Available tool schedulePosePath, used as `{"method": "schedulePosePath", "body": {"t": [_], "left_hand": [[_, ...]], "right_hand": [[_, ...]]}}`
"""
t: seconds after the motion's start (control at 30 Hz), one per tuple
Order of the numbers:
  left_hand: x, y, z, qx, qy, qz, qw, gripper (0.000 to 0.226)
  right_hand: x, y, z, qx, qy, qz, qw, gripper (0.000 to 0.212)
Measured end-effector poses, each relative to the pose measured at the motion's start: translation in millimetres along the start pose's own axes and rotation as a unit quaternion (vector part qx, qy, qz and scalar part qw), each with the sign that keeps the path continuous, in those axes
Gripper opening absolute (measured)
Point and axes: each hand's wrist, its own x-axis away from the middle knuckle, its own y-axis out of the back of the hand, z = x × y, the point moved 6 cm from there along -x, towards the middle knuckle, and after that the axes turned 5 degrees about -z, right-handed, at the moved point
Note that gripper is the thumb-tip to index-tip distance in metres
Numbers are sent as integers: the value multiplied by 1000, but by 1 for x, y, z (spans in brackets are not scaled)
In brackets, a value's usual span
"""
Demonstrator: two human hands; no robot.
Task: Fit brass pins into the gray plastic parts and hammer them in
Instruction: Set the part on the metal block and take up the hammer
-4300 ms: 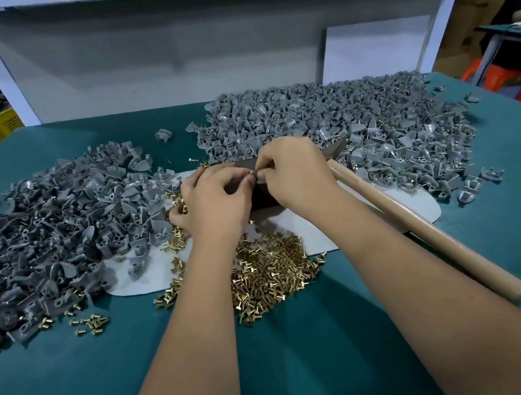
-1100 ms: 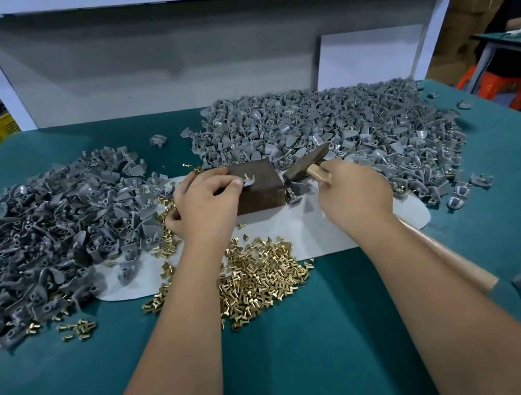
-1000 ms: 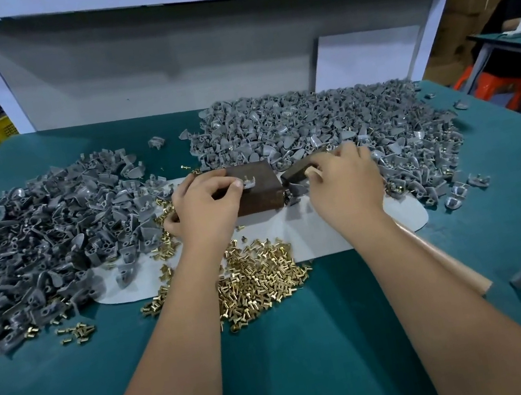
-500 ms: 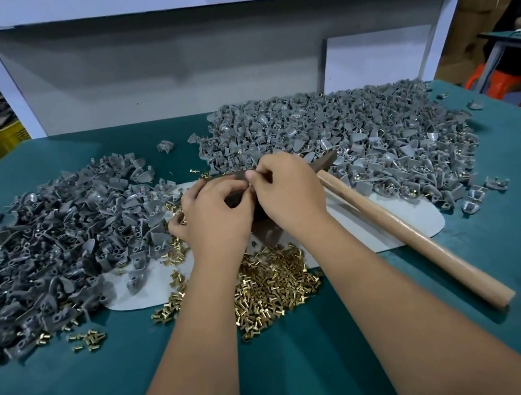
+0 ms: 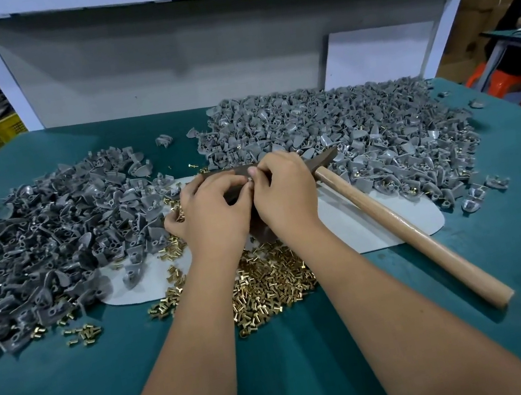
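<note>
Over the brown block [image 5: 234,175], my left hand [image 5: 213,212] and right hand [image 5: 282,193] pinch a small gray part [image 5: 250,180] between fingers; the hammer [image 5: 407,227] lies just right, handle slanting toward me.

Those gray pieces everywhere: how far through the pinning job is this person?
Done: unclear; brass glints among the right-hand pile of gray parts, perhaps pinned pieces. In hand: the left hand and right hand pinch something small together over the dark block; the hammer lies unheld. Left: the left-hand pile and loose brass pins suggest plenty remains.
</note>
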Motion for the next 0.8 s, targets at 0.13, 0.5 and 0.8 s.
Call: {"method": "schedulePosePath", "body": {"t": [0.13, 0.5, 0.8], "left_hand": [[0, -2, 1, -8, 3, 9, 1000, 9], [0, 0, -1, 18, 12, 40, 999, 7], [3, 1, -4, 41, 28, 70, 996, 8]], "right_hand": [[1, 1, -3, -21, 0, -3, 1000, 23], [-2, 10, -10, -71, -42, 79, 993, 11], [10, 88, -67, 368, -95, 111, 918, 35]]}}
